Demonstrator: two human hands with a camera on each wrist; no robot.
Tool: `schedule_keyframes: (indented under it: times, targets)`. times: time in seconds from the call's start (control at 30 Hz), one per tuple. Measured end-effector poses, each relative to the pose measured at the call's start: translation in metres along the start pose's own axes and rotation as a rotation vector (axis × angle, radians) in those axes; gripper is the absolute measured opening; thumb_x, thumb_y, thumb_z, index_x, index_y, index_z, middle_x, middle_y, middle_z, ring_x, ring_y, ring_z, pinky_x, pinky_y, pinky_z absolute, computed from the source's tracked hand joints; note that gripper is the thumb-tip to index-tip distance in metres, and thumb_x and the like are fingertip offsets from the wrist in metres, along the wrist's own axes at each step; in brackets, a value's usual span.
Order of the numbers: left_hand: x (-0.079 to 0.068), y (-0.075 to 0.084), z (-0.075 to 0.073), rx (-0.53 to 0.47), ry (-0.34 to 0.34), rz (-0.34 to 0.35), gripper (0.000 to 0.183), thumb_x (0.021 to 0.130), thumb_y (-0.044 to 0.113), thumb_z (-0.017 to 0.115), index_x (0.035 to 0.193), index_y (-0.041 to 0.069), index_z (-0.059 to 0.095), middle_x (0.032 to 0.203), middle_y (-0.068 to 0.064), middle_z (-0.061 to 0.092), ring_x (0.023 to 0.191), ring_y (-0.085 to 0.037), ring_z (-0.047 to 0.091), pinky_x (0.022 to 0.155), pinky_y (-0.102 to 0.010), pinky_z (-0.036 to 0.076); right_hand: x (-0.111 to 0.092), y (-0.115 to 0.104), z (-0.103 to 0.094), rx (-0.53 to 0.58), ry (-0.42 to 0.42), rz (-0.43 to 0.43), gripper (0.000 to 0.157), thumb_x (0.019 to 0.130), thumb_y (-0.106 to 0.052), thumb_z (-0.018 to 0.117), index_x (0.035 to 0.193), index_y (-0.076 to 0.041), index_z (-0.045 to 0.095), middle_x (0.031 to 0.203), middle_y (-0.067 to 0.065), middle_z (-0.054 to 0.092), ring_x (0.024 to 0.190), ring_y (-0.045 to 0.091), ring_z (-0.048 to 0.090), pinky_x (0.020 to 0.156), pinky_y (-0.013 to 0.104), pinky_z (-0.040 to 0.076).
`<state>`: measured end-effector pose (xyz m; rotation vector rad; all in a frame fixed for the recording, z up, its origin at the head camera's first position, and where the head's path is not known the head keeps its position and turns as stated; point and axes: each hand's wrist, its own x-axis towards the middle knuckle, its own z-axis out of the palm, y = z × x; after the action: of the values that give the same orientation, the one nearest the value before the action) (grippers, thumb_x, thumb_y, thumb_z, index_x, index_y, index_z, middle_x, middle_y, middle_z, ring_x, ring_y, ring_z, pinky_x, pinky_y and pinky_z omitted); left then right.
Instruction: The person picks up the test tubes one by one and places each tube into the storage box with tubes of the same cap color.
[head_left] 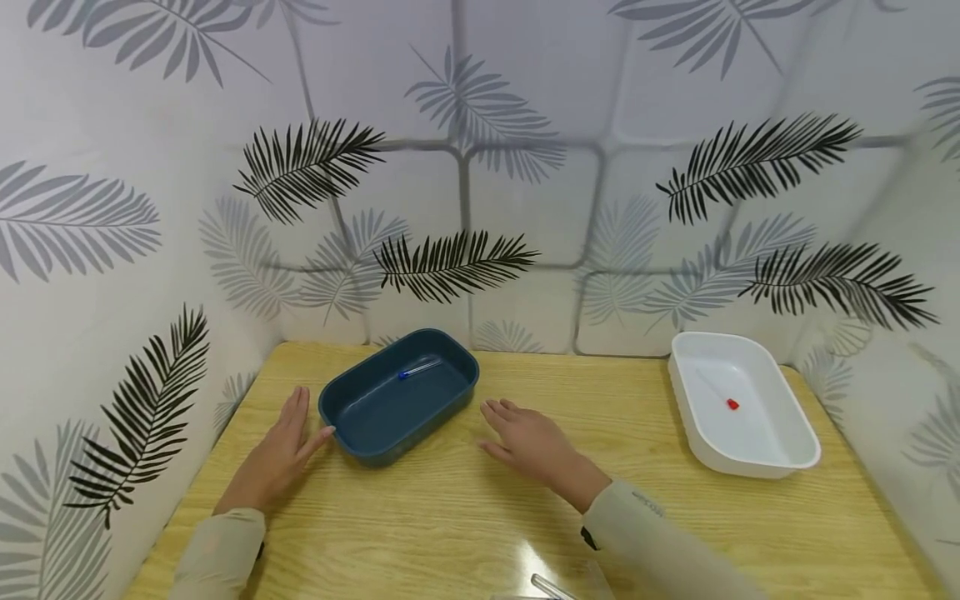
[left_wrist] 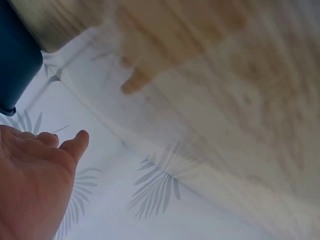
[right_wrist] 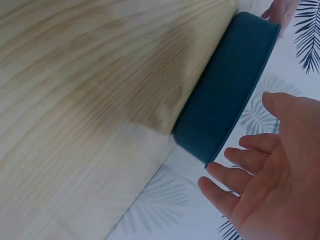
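Note:
A dark blue plastic basin [head_left: 382, 447] stands at an angle on the wooden table. Inside it lies a clear pen with a blue cap [head_left: 405, 374]. My left hand [head_left: 279, 454] is at the basin's left end, fingers extended, its thumb tip at the rim; whether it presses there I cannot tell. Beyond the basin's right side, my right hand [head_left: 536, 442] hovers with fingers spread loosely and a gap to the wall. The right wrist view shows that palm [right_wrist: 285, 185] facing the basin [right_wrist: 225, 85], holding nothing. In the left wrist view the left hand [left_wrist: 37, 175] is partly cut off.
At the right of the table [head_left: 600, 392] stands a white basin [head_left: 693, 417] holding a pen with a red cap [head_left: 732, 404]. Part of a clear object with a grey bar [head_left: 551, 587] shows at the front edge. Leaf-patterned walls [head_left: 525, 200] enclose the table's back and sides.

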<state>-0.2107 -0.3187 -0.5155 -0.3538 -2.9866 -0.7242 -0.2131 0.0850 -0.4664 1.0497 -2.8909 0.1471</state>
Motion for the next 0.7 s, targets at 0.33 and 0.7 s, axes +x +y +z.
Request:
schedule_keyframes:
  times: [0.33, 0.7]
  targets:
    - [0.002, -0.001, 0.000, -0.044, -0.032, -0.009, 0.082, 0.093, 0.056, 0.040, 0.148, 0.021, -0.010, 0.154, -0.002, -0.010, 0.140, -0.029, 0.001, 0.104, -0.057, 0.018, 0.030, -0.024, 0.011, 0.011, -0.034, -0.018, 0.060, 0.097, -0.043, 0.044, 0.144, -0.008, 0.033, 0.148, 0.012, 0.030, 0.135, 0.028, 0.028, 0.103, 0.039, 0.033]
    - [0.003, 0.003, -0.002, -0.042, 0.004, 0.052, 0.076, 0.093, 0.054, 0.045, 0.150, 0.023, 0.007, 0.155, -0.004, 0.009, 0.141, -0.024, -0.002, 0.100, -0.063, 0.021, 0.042, -0.035, 0.022, -0.019, -0.032, 0.026, 0.061, 0.098, -0.046, 0.039, 0.145, -0.008, 0.032, 0.149, 0.014, 0.027, 0.137, 0.026, 0.024, 0.105, 0.038, 0.031]
